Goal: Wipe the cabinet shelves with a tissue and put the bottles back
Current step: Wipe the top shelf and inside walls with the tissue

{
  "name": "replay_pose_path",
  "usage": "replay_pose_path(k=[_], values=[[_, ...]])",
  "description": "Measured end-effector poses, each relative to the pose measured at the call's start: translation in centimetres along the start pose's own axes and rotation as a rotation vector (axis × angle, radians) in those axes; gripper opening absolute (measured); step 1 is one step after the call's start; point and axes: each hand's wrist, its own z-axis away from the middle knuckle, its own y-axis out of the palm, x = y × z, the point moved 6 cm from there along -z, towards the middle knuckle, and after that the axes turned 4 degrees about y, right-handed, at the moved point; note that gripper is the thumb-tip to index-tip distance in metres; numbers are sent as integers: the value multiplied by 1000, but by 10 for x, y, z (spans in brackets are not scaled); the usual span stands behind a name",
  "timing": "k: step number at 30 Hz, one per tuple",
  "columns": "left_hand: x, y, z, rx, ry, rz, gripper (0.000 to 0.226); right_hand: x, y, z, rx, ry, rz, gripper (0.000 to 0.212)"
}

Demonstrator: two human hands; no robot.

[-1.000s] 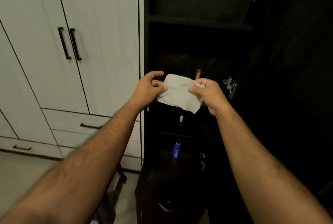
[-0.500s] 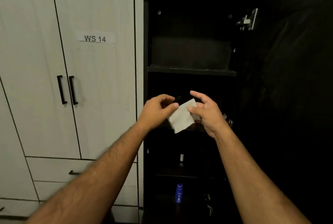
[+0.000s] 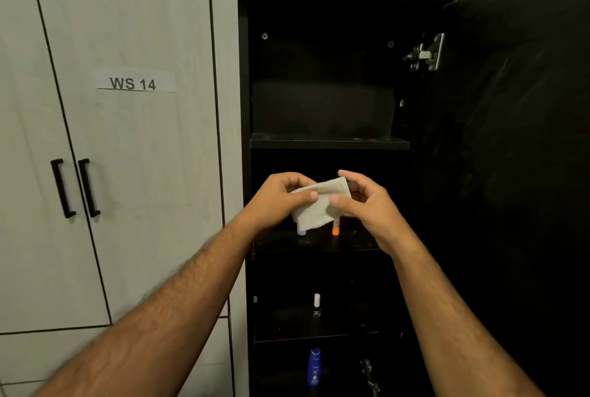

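A tall black cabinet (image 3: 244, 84) stands open, its door (image 3: 517, 154) swung to the right. I hold a folded white tissue (image 3: 319, 206) in front of the second shelf. My left hand (image 3: 281, 199) pinches its left side and my right hand (image 3: 367, 205) pinches its right side. The top shelf (image 3: 329, 141) holds nothing. Behind the tissue, on the second shelf (image 3: 357, 245), stand a bottle with a light blue base (image 3: 301, 232) and one with an orange base (image 3: 335, 230). Lower down are a small white-capped bottle (image 3: 316, 304) and a blue bottle (image 3: 314, 364).
White wardrobe doors (image 3: 134, 173) with black handles (image 3: 75, 187) and a "WS 14" label (image 3: 134, 82) fill the left side. A metal hinge (image 3: 426, 52) sits at the cabinet's upper right. Drawers (image 3: 48, 355) lie below the wardrobe doors.
My view has tilted upward, showing the cabinet's top. My hands have folded the tissue smaller and stay in front of the second shelf.
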Motion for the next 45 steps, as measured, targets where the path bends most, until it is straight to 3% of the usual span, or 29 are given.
replay_pose_path(k=[4,6,11,15,18,23,27,32,35,38,45], values=[[1,-4,-20,-18,-24,128,16,-4,3,-11,153,74,-157,50],[2,-3,-31,-36,-29,158,15,-5,-2,-21,124,89,-188,50],[-8,2,-61,-173,12,207,13,1,-15,-47,10,144,-433,17],[-18,7,-85,-234,28,281,13,13,-22,-62,47,69,-490,25],[-23,13,-100,-244,38,340,12,20,-29,-71,-5,12,-485,19],[-32,9,-128,-264,109,-14,12,30,-52,-83,-213,-48,-545,11],[-42,-4,-149,-254,169,-256,10,43,-89,-97,-454,-142,-315,14],[-44,-14,-165,-246,206,-452,7,84,-122,-99,-854,-497,585,3],[-37,-17,-172,-213,205,-550,12,91,-111,-114,-738,-506,899,16],[-29,-20,-176,-132,209,-633,17,65,-96,-136,-443,-248,1189,29],[-27,-26,-173,-8,246,-679,21,48,-91,-130,-83,89,1091,46]])
